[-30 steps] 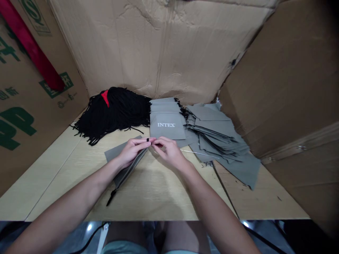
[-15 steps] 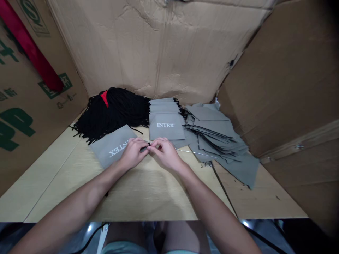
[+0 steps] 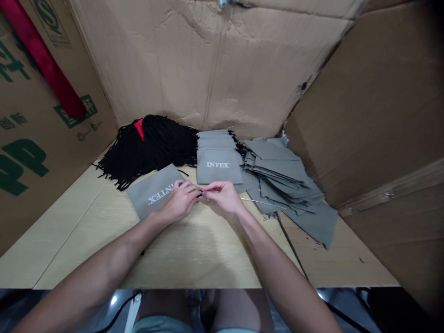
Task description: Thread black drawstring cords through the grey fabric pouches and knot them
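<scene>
My left hand is closed, its fingertips pinched on a short bit of black cord. Under and beside that hand lies a grey fabric pouch printed INTEX, lettering upside down to me; its right corner is hidden by the fingers. Fingertip to fingertip with the left, my right hand is closed in a pinch. A thin metal rod runs out from behind the right hand, and its line leads back to the pinching fingertips. The exact grip there is too small to make out.
A heap of black cords with a red tie sits at the back left. Beside it is a stack of grey INTEX pouches, then a loose pile of grey fabric pieces. Cardboard walls enclose the wooden table.
Both hands have shifted slightly right in the picture along with the INTEX pouch. The right fingers are straighter, and less of the rod shows beside the right wrist.
</scene>
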`<state>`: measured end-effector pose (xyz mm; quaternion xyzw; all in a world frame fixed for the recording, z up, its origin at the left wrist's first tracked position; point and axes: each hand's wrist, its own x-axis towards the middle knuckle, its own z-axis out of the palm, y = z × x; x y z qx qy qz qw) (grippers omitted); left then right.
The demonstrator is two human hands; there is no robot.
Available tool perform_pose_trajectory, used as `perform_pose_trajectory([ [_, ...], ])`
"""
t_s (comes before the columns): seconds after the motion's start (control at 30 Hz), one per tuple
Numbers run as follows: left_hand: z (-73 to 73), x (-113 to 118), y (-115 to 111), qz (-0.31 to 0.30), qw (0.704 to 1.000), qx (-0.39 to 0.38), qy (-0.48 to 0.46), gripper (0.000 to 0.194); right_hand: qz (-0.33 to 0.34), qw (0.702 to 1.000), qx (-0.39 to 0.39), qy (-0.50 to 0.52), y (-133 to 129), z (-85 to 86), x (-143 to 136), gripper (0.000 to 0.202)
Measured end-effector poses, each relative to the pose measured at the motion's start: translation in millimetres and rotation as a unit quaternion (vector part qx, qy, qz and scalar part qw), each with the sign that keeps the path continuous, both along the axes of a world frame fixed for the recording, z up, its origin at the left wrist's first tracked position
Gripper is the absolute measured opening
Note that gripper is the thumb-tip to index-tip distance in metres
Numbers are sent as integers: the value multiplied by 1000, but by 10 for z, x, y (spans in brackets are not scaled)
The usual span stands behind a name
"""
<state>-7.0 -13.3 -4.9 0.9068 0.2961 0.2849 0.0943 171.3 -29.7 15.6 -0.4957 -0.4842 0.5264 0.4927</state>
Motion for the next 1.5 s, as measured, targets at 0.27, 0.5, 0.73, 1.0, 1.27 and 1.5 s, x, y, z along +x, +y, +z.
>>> perform_pose_trajectory([
  [0.27,-42,79,-27,18,948,-227,-224,17,-23,999,24,-2,18,-60,-63,10],
  [0.5,-22,144,-20,97,832,-389,-384,20,-38,998,36,35,28,-100,-98,13],
  [0.73,5,124,-19,94,806,-420,-407,22,-48,995,64,63,27,-159,-119,20],
  [1.0,55,105,-6,121,714,-540,-429,27,-40,992,111,51,0,-171,-133,25],
  [1.27,11,47,47,32,739,-531,-412,24,6,987,162,11,-13,-236,-111,24],
  [1.5,64,41,7,-32,826,-411,-386,21,56,978,200,-34,-34,-166,-8,23],
])
